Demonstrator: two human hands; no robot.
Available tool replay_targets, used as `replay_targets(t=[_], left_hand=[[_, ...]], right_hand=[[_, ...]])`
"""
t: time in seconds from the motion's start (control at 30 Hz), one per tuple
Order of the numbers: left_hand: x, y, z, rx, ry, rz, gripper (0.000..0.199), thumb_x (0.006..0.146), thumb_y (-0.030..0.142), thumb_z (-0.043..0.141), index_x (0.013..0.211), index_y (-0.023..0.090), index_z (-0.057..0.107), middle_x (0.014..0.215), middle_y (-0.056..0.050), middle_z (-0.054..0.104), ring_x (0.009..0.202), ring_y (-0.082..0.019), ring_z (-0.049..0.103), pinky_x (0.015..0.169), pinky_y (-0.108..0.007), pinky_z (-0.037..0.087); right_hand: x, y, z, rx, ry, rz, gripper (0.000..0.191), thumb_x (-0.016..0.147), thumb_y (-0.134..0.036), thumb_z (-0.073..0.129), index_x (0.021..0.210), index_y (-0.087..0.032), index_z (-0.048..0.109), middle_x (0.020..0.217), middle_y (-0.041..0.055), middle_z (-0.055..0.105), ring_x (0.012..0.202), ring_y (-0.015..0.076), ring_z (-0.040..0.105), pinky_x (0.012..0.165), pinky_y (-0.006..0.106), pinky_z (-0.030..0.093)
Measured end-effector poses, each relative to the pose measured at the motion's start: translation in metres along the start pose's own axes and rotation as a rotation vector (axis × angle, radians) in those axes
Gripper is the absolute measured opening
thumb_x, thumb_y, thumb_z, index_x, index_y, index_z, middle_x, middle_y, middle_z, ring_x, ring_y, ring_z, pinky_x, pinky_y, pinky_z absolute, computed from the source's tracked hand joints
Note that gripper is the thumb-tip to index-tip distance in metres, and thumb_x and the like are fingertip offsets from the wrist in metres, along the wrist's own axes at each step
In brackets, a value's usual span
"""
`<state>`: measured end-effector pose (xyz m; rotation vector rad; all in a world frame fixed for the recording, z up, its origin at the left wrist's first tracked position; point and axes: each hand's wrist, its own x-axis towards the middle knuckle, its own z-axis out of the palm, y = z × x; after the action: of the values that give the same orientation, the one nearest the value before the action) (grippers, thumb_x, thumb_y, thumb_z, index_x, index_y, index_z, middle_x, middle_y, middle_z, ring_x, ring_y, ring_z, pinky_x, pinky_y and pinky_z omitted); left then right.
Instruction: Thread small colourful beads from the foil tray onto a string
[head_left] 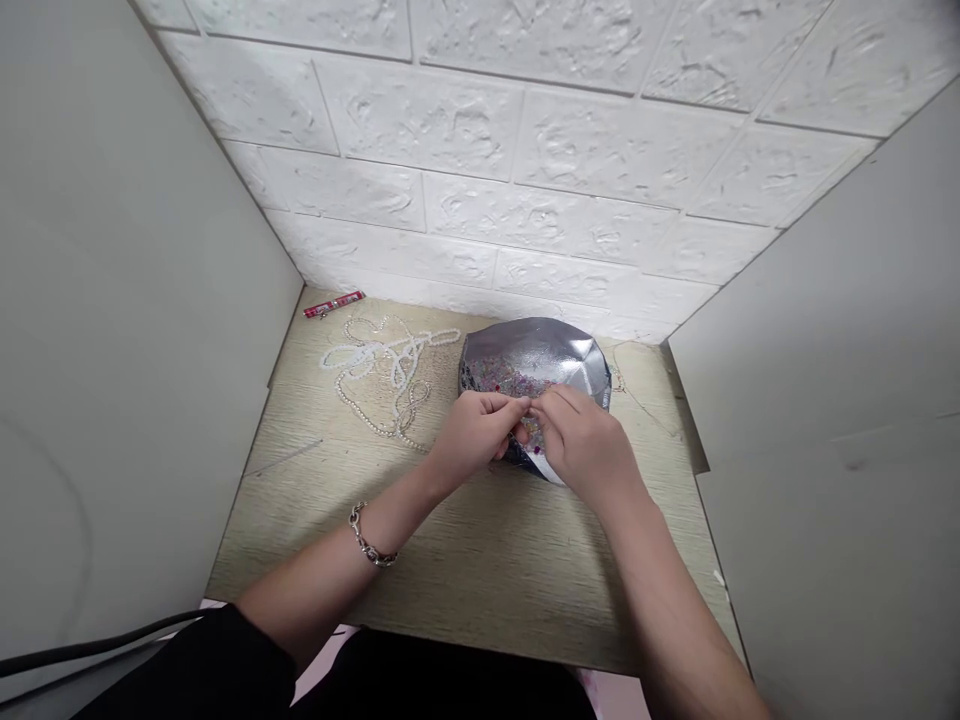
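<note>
Over the near side of a silver-lined bag [525, 345], my left hand [480, 425] and my right hand [585, 440] meet at their fingertips. Both are closed in a pinch. Whatever lies between the fingers is too small to make out. Many small coloured beads [499, 375] are heaped inside the bag, partly hidden behind my hands. Left of the bag, strings of white and pearly beads [367, 360] lie in loose loops on the wooden tabletop [480, 560].
A small red packet [334, 304] lies at the back left corner. A thin needle-like rod [289, 457] rests near the left edge. Fine thread [637, 395] curls right of the bag. A white brick-patterned wall [465, 210] stands behind, with grey panels [840, 400] on both sides.
</note>
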<state>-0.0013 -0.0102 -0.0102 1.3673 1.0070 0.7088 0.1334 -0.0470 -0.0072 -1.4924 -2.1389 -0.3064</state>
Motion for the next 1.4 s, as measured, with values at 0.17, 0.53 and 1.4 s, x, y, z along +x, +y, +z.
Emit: replay_targets(t=[0.17,0.53,1.4], left_hand=[[0.001,0.003,-0.001,-0.036,-0.009,-0.022,0.031,0.074,0.036,0.049,0.059,0.01,0.058,0.049,0.001,0.053,0.031,-0.002,0.034,0.033,-0.017,0.022],[0.002,0.003,-0.006,-0.26,-0.091,-0.038,0.029,0.072,0.038,0.053,0.075,0.011,0.063,0.056,0.0,0.056,0.031,0.0,0.031,0.032,-0.016,0.015],[-0.005,0.011,-0.01,0.042,-0.148,0.178,0.038,0.076,0.044,0.043,0.053,0.015,0.039,0.045,0.006,0.026,0.042,-0.004,0.024,0.041,-0.019,0.017]], right_hand=[[0.0,0.002,0.002,0.158,-0.065,0.033,0.018,0.08,-0.011,0.034,0.075,-0.016,0.051,0.079,0.0043,0.057,0.073,0.0136,0.053,0.062,0.024,0.04],[0.0,0.003,-0.003,0.294,0.138,0.078,0.012,0.08,-0.015,0.039,0.078,-0.018,0.05,0.077,0.0022,0.057,0.073,0.0108,0.052,0.065,0.022,0.041],[0.002,0.002,-0.003,0.614,0.121,0.212,0.013,0.075,-0.022,0.052,0.079,-0.021,0.065,0.081,0.0012,0.063,0.075,0.0115,0.058,0.068,0.026,0.047]])
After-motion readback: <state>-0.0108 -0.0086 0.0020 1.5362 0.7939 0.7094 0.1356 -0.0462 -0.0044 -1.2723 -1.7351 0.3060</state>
